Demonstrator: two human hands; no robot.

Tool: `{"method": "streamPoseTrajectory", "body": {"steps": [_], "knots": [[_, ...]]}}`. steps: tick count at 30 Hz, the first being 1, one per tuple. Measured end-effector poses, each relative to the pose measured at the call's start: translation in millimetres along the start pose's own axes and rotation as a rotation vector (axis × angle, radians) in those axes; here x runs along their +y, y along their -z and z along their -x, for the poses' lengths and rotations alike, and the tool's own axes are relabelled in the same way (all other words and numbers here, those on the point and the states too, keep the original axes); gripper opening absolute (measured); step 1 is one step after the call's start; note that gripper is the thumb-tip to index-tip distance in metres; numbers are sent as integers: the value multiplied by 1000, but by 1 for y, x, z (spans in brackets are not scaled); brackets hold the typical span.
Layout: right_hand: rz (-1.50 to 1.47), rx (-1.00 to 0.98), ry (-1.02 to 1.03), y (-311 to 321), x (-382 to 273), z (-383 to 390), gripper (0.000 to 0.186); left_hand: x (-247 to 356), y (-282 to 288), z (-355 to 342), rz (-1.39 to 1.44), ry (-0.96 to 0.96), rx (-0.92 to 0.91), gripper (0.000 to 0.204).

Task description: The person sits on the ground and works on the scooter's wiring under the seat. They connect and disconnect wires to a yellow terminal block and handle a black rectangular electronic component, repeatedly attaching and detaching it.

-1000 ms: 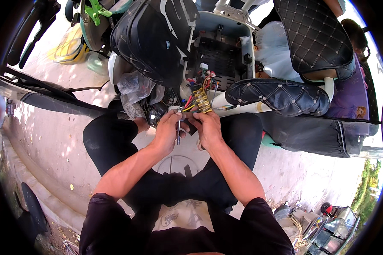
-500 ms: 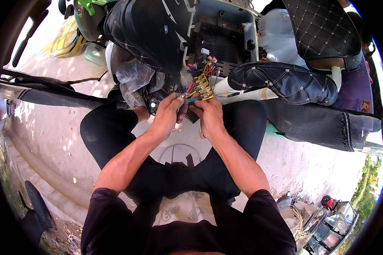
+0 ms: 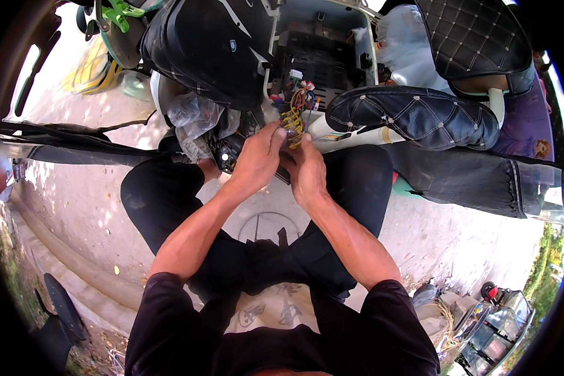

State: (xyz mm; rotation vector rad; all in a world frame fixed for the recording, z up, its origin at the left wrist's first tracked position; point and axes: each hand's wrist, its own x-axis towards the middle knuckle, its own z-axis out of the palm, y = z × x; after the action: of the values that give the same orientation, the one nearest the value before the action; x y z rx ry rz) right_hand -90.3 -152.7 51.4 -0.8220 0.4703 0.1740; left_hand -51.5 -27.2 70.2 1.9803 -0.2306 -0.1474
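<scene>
My left hand (image 3: pixel 260 156) is closed at the lower left of a yellow brass terminal strip (image 3: pixel 292 125), its fingertips up against it; what they hold is hidden. My right hand (image 3: pixel 306 172) grips the lower end of the strip, thumb uppermost. A bundle of coloured wires (image 3: pixel 301 94) with small connectors runs from the strip up into a grey, open-topped housing (image 3: pixel 319 44) with a black slotted base. Left of my hands, dark electrical parts (image 3: pixel 227 156) lie beneath crumpled clear plastic bags (image 3: pixel 194 116).
Black quilted pads (image 3: pixel 413 119) on white tubing flank the housing at right, a large black seat (image 3: pixel 203 53) at left. Beyond are a yellow container (image 3: pixel 88 72) and green plastic part (image 3: pixel 122 15). A concrete step (image 3: pixel 75 263) runs lower left; assorted clutter (image 3: pixel 482 332) lies lower right.
Both hands have moved upward toward the housing along with the terminal strip, and my left fingers now overlap it. The wrench seen in my left hand earlier is no longer visible.
</scene>
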Motion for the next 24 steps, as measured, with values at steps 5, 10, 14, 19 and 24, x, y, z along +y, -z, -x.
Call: {"method": "streamPoseTrajectory", "body": {"steps": [5,10,14,19,24], "knots": [[69,19,-6,1,-1,1,49,2,-4,-2,3,71,-23,31],[138,66,-47,2,-2,1,47,9,-2,-4,61,194,-77,31],[211,127,109,8,10,-6,48,9,-5,-4,-180,116,-27,27],[200,109,79,7,4,-4,50,7,-7,0,-293,-43,29,22],[205,55,125,12,7,-9,52,7,-7,1,-361,-74,13,20]]}}
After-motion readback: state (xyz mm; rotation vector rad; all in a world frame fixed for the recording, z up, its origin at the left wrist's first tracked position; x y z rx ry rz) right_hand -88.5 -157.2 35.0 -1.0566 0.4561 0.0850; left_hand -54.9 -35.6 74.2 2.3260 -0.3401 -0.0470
